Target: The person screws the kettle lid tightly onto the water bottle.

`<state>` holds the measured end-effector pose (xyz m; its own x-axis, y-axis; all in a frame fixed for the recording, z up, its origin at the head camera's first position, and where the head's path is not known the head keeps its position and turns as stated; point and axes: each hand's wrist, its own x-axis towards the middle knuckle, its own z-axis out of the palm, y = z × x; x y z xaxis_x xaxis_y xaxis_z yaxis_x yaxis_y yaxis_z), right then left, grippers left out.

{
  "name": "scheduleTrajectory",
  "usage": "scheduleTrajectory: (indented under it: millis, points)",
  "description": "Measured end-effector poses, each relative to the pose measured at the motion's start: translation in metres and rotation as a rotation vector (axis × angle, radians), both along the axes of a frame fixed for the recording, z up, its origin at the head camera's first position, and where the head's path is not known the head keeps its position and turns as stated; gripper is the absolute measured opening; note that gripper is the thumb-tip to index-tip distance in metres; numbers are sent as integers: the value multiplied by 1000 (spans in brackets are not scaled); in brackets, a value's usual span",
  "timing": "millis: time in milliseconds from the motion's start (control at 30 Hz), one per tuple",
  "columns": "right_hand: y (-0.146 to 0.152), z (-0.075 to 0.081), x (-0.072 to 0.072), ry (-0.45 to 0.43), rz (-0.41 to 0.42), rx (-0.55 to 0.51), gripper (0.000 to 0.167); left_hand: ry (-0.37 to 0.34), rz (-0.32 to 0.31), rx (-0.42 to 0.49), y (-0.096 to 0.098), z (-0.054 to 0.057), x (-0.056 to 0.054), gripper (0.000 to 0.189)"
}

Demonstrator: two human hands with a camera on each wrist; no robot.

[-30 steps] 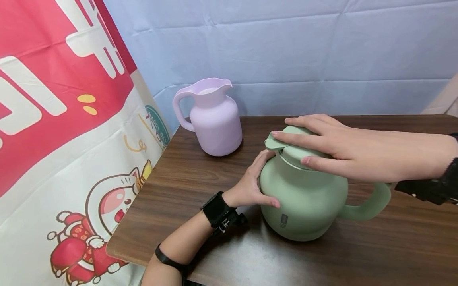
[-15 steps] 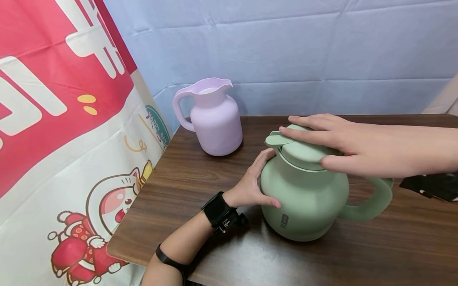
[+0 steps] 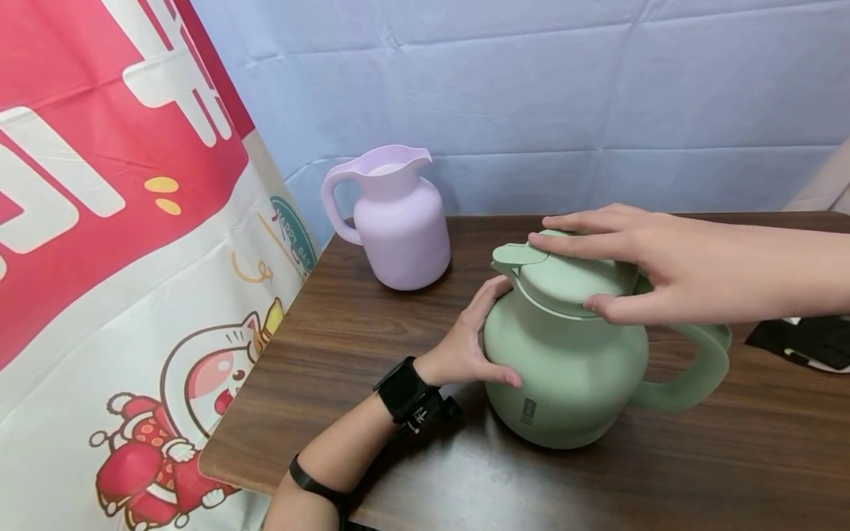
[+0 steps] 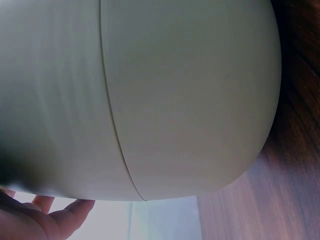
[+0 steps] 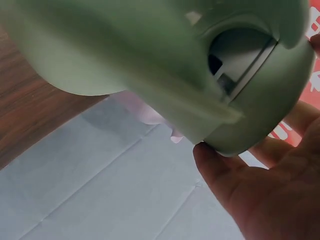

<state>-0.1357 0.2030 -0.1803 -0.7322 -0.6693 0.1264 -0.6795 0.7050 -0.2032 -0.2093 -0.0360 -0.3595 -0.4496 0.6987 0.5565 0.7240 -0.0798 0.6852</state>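
A round, pale green jug (image 3: 564, 369) stands upright on the table, its handle to the right and its spout to the upper left. My left hand (image 3: 468, 343) holds the left side of the body, thumb in front and fingers behind. On top sits a matching green lid (image 3: 564, 280), its small flap over the spout. Across the lid lies my right hand (image 3: 637, 258), fingers at the far side and thumb at the near edge. In the right wrist view, the fingertips (image 5: 207, 155) touch the lid's rim.
A lilac jug (image 3: 401, 228) with an open top stands at the back left of the wooden table (image 3: 345, 354). A black item (image 3: 803, 343) lies on the right, partly behind the forearm. Pale blue cloth (image 3: 531, 88) hangs behind; a printed red and white sheet (image 3: 80, 184) hangs left.
My right hand has shifted to the right over the lid, which has turned a little so its flap lines up with the spout. My left hand and the green jug's body stay put.
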Motion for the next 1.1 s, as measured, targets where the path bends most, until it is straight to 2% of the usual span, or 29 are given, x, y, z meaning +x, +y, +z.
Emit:
scheduleTrajectory:
  millis: [467, 633, 800, 967, 1100]
  points:
    - [-1, -2, 2, 27, -74, -35, 64, -5, -14, 4, 0, 0, 0, 117]
    - [1, -3, 2, 42, -45, -32, 64, -7, -12, 4, 0, 0, 0, 117]
    - [6, -4, 0, 82, 5, -19, 74, -4, -3, -3, 0, 1, 1, 117]
    - [9, -5, 1, 90, -6, -29, 80, 0, 2, -4, 0, 1, 1, 118]
    - [9, -6, 1, 102, -22, -45, 75, -3, 3, -3, 0, 1, 0, 118]
